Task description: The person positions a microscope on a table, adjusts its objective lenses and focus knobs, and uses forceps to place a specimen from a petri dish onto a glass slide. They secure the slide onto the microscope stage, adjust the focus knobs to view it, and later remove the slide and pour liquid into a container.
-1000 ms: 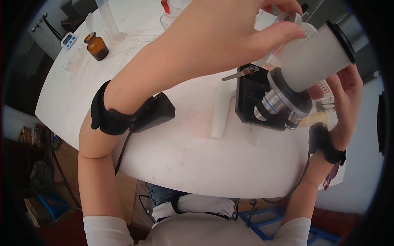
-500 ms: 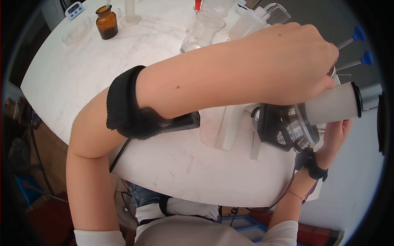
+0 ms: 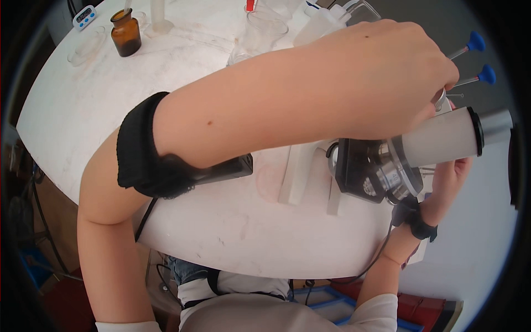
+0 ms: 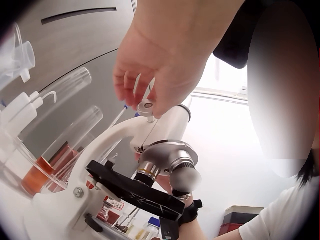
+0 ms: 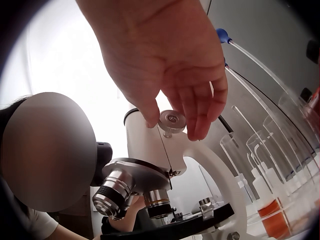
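Note:
A white microscope [image 3: 440, 138] with a black stage [image 4: 125, 187] and silver objectives [image 5: 115, 192] stands near the table's right end. My left hand [image 3: 381, 83] reaches over it, back of the hand toward the head camera. In the left wrist view, its thumb and fingers pinch a round focus knob [image 4: 146, 107] on the tube's side. On the opposite side my right hand [image 5: 175, 75] has thumb and fingers around the other round knob [image 5: 172, 120]. The tube hides most of the right hand in the head view.
An amber bottle [image 3: 126, 36], a timer [image 3: 84, 17] and glass dishes [image 3: 87, 47] stand at the far left. Behind my left forearm are a glass beaker [image 3: 260, 33] and a plastic wash bottle [image 3: 326, 26]. Blue-bulbed droppers [image 3: 480, 74] rise behind the microscope.
The head view has swung, so the scene sits differently. My left hand has come lower over the microscope's side, its back now uppermost. Since half a second ago both hands have barely moved.

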Tool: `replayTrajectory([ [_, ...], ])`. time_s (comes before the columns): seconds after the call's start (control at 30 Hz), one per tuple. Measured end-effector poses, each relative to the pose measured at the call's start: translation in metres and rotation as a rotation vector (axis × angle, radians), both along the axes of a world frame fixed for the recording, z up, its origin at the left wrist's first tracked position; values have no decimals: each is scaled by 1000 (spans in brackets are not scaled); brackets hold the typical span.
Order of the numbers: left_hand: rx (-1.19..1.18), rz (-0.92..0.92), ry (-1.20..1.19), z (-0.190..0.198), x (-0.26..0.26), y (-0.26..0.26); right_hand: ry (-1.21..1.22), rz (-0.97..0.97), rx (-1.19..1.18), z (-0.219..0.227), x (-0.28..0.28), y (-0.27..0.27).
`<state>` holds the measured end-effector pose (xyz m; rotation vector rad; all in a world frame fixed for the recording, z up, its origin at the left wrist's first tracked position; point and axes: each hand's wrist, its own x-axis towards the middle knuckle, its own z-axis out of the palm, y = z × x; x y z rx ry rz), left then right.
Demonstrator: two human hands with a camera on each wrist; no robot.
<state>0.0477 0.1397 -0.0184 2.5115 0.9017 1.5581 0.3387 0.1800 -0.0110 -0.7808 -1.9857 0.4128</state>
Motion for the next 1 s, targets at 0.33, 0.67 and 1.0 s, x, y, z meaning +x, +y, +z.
replayTrajectory([
  [0.33,291,42,94,4,4,-1,-44,18,63,7,-34,-9],
  [0.67,301,50,63,-9,5,24,-92,23,144,6,-51,-4],
  [1.0,21,219,9,-13,-25,29,-129,210,200,9,-49,9],
])
